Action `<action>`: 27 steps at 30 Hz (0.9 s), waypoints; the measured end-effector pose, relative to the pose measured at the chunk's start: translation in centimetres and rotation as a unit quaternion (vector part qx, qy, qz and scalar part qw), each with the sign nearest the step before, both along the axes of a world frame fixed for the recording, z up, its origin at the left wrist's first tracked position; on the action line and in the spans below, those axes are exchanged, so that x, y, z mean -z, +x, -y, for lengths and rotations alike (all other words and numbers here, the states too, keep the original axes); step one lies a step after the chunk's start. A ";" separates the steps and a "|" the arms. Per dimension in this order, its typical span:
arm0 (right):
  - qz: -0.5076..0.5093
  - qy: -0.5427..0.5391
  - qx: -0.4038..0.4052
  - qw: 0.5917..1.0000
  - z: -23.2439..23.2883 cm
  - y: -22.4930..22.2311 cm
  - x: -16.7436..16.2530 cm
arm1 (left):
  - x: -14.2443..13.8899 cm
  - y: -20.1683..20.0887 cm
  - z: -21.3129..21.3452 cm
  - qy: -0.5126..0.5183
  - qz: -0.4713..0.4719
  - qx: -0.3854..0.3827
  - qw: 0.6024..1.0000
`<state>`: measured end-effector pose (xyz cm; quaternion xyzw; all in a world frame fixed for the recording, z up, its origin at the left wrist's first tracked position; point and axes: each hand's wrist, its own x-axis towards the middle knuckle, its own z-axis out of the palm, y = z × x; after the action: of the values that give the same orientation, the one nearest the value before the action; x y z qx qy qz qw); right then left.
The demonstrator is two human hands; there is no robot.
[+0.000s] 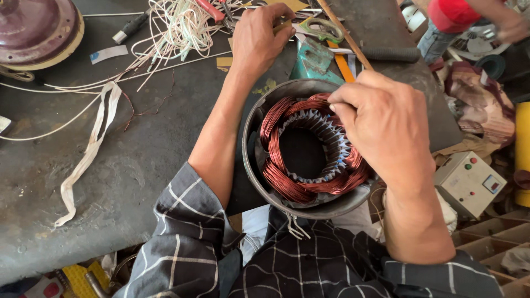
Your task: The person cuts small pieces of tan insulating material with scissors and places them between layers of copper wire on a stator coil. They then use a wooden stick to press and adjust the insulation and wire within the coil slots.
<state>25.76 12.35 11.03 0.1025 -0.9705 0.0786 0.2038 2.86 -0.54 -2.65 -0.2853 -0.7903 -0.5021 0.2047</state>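
A round grey metal motor housing (pixel 251 160) with copper wire windings (pixel 287 185) around a toothed stator core rests at the near edge of the dark workbench (pixel 138 149), against my body. My right hand (pixel 386 124) lies over its right side, fingertips pinched at the top of the copper coil. My left hand (pixel 259 36) reaches to the far side of the bench, its fingers closed on a small tool among scissors (pixel 323 27) and other tools. What exactly it grips is partly hidden.
A tangle of white wires (pixel 176 27) and a white cloth strip (pixel 91 149) lie on the bench's left. A maroon round cover (pixel 36 27) sits top left. A wooden stick (pixel 345 36), a teal tool (pixel 312 60), a grey switch box (pixel 469 182) lie right. Another person (pixel 464 16) stands top right.
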 end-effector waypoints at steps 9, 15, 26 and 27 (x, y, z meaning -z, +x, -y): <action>-0.017 -0.035 -0.008 0.999 -0.3 0.4 0.3 | 0.4 -0.6 0.1 0.001 -0.019 -0.004 1.000; 0.013 -0.033 -0.009 0.999 -0.5 0.5 0.1 | 3.0 -1.4 0.2 0.060 -0.097 -0.025 0.993; 0.041 -0.056 0.007 0.998 -0.4 -0.4 0.7 | 4.0 -2.1 0.1 0.033 -0.129 -0.059 0.989; 0.033 -0.049 0.004 0.998 -0.3 -0.4 0.6 | 3.5 -2.1 0.2 0.042 -0.115 -0.048 0.991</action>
<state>25.39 12.64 10.39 0.0855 -0.9721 0.1281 0.1770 0.75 -0.71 -6.19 -0.2938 -0.7525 -0.4887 0.3297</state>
